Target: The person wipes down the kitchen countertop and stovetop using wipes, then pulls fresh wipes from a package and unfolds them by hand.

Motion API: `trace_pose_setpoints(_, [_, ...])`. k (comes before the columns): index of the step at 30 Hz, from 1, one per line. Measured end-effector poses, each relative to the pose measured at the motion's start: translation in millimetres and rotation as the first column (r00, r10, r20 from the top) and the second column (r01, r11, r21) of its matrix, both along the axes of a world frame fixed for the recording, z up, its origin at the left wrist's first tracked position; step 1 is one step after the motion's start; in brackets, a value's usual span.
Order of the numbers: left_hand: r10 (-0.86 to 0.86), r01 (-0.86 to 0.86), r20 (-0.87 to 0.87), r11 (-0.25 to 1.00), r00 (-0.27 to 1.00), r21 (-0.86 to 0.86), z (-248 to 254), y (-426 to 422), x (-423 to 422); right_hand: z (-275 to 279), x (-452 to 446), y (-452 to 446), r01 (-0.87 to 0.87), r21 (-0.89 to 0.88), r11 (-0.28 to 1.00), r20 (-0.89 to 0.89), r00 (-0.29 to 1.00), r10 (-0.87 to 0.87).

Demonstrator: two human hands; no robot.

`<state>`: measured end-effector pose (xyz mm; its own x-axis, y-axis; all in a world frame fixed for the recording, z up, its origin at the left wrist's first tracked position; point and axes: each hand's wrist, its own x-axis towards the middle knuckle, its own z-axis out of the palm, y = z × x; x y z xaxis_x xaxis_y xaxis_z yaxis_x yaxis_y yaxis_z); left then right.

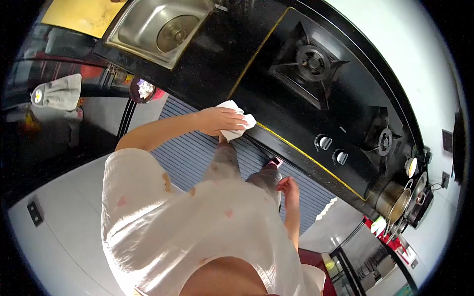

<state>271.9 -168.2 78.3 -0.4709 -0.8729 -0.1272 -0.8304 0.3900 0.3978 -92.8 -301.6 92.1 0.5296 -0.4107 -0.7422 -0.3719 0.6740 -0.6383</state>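
Observation:
My left hand (220,120) presses a crumpled white tissue (237,129) against the front edge of the black countertop (217,74). Its fingers lie over the tissue, which sticks out on both sides of them. My right hand (289,187) hangs low at my side, away from the counter, with loosely bent fingers and nothing visible in it. A yellow line (308,157) runs along the counter's front, near the tissue. To the right of the line sits the black gas stove (276,101) with two silver knobs (339,157).
A steel sink (143,29) is set in the counter at upper left. Pots (390,202) stand at the far right end. Two burners (313,61) rise from the stove. A grey striped mat (185,148) lies on the floor; a grey towel (58,93) hangs at left.

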Motion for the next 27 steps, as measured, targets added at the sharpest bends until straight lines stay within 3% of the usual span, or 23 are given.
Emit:
trace_pose_setpoints(4, [0.236, -0.240, -0.100, 0.970, 0.967, -0.027, 6, 40, 48, 4, 52, 43, 0.023, 0.062, 0.998, -0.028, 0.999, -0.021])
trace_pose_setpoints(6, [0.415, -0.415, -0.011, 0.909, 0.910, -0.032, 10, 58, 68, 6, 70, 56, 0.011, 0.063, 0.998, -0.063, 0.998, -0.007])
trace_pose_setpoints(8, [0.631, -0.631, 0.018, 0.775, 0.775, -0.028, 8, 71, 86, 4, 82, 65, -0.009, 0.053, 0.999, -0.094, 0.995, 0.014])
trace_pose_setpoints(9, [0.693, -0.681, 0.131, 0.721, 0.709, -0.130, 4, 73, 88, 6, 88, 68, -0.013, 0.032, 0.999, -0.093, 0.996, 0.016])
trace_pose_setpoints(10, [0.760, -0.737, 0.120, 0.649, 0.639, -0.188, -2, 74, 92, 10, 94, 69, -0.017, 0.011, 1.000, -0.092, 0.996, 0.018])
trace_pose_setpoints(17, [0.962, -0.877, 0.093, 0.274, 0.258, -0.395, -28, 45, 107, 16, 100, 64, 0.014, -0.029, 0.999, -0.091, 0.996, -0.017])
trace_pose_setpoints(20, [0.983, -0.875, 0.093, 0.183, 0.158, -0.449, -39, 26, 113, 2, 88, 60, 0.025, 0.025, 0.999, -0.086, 0.996, -0.022])
trace_pose_setpoints(24, [0.954, -0.884, 0.189, 0.288, 0.232, -0.368, -34, 5, 116, -1, 83, 54, -0.009, 0.042, 0.999, -0.074, 0.997, 0.012])
trace_pose_setpoints(25, [0.936, -0.870, 0.169, 0.349, 0.308, -0.349, -28, 1, 109, 0, 84, 48, -0.043, 0.039, 0.998, -0.076, 0.996, 0.046])
trace_pose_setpoints(26, [0.888, -0.798, 0.289, 0.451, 0.357, -0.399, -30, -2, 101, 1, 85, 44, -0.077, 0.036, 0.996, -0.081, 0.994, 0.080])
trace_pose_setpoints(27, [0.853, -0.789, 0.306, 0.513, 0.424, -0.338, -22, -7, 88, 6, 86, 39, -0.090, 0.011, 0.996, -0.058, 0.994, 0.090])
